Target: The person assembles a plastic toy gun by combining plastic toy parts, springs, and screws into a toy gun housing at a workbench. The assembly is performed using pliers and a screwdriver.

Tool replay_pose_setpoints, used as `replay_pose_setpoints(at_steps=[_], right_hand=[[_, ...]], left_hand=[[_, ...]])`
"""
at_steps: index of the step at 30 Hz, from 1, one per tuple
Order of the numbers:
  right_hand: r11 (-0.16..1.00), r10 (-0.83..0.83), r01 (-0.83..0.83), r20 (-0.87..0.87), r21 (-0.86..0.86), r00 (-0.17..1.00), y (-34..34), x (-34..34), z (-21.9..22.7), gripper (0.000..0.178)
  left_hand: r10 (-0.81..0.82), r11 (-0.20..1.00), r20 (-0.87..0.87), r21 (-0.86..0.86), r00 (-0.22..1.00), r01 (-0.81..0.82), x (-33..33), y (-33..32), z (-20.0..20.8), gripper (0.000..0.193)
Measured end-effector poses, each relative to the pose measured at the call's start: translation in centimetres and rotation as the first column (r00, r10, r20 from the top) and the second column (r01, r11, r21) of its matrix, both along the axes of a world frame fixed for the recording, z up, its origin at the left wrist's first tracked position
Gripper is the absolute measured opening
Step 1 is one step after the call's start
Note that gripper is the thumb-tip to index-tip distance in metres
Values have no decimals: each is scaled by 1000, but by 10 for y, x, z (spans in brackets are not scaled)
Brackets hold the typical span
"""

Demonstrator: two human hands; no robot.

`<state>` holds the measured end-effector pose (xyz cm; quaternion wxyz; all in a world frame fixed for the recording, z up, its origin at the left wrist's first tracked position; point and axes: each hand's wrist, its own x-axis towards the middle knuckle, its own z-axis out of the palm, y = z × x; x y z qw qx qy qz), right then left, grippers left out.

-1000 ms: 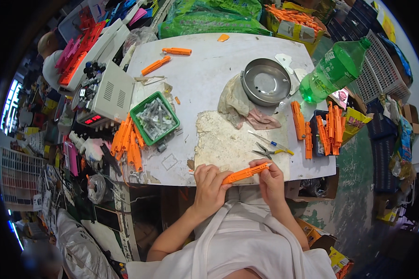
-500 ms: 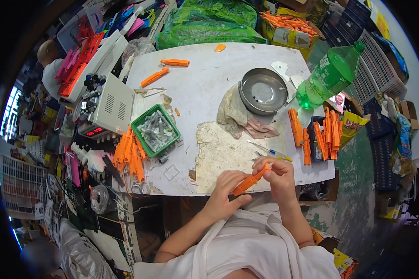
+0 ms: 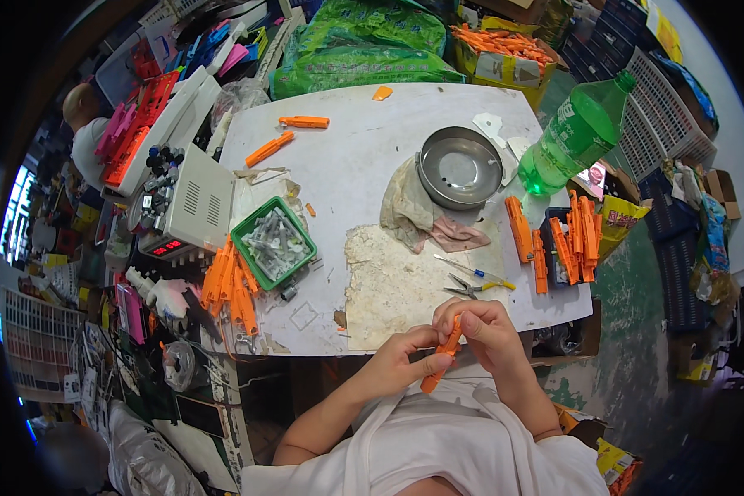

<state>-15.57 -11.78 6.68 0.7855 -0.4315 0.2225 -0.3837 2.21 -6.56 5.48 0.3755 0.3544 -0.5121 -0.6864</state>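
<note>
Just off the table's near edge, I hold a long, narrow orange plastic part (image 3: 450, 343) between both hands. My left hand (image 3: 401, 361) pinches its side with thumb and fingers. My right hand (image 3: 489, 331) grips its upper end, the fingers curled around it. The lower end sticks out below my left thumb. On the worn, pale board (image 3: 388, 289) beyond my hands lie small pliers (image 3: 471, 287) with yellow and dark handles. Beside them is a thin tool (image 3: 461, 266) with a blue and clear handle.
A green tray (image 3: 271, 241) of small clear-grey pieces stands left, beside a pile of orange parts (image 3: 233, 285) and a beige box with a red display (image 3: 192, 198). A metal bowl (image 3: 460, 169), cloth (image 3: 405, 207), green bottle (image 3: 574, 136) and dark bin of orange parts (image 3: 558, 248) occupy the right.
The orange part has turned from a slanted position to a steeper one, its lower end now nearer me. My left hand has shifted right, close to the right one. The pliers show more fully.
</note>
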Motion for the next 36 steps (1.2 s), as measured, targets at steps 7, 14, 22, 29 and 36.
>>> replay_pose_setpoints(at_steps=[7, 14, 22, 29, 36], right_hand=[[996, -4, 6, -20, 91, 1000, -2, 5, 1, 41], [997, 37, -26, -149, 73, 988, -21, 13, 1, 38], [921, -368, 318, -244, -224, 897, -15, 25, -5, 39], [637, -761, 762, -246, -113, 600, 63, -59, -86, 42], [482, -690, 876, -615, 3, 381, 94, -104, -195, 20]], left_hand=[[24, 984, -21, 179, 999, -20, -2, 5, 8, 32], [66, 971, -168, 238, 984, -24, 3, 0, 1, 44], [147, 963, -433, 270, 889, -28, 20, -4, -28, 52], [303, 945, -585, 283, 752, -161, 25, -10, -31, 58], [281, 948, -611, 295, 740, -117, 15, -14, -34, 61]])
